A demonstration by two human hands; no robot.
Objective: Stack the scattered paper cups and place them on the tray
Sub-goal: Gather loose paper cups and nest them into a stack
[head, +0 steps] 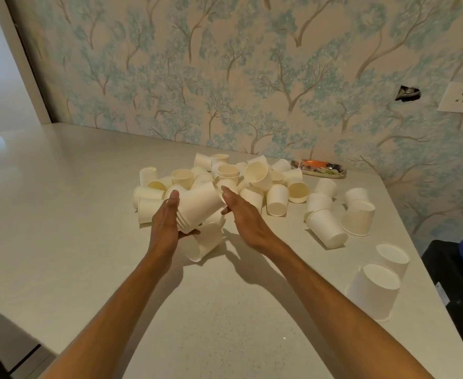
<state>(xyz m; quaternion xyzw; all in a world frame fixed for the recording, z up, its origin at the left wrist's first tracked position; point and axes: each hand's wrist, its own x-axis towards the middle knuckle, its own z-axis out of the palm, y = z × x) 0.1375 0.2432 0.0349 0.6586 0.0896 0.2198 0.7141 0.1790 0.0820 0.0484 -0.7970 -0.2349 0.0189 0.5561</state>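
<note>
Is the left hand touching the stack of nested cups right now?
Touching. The head view shows the left hand cradling the stack of nested cups, with the palm against its side and the thumb under its base.

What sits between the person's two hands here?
In the head view, a nested stack of paper cups lies tilted between the left hand and right hand; the left hand holds it.

One wide camera on the person's head looks forward and down, close over the desk [88, 214], facing the wall [252, 64].
</note>
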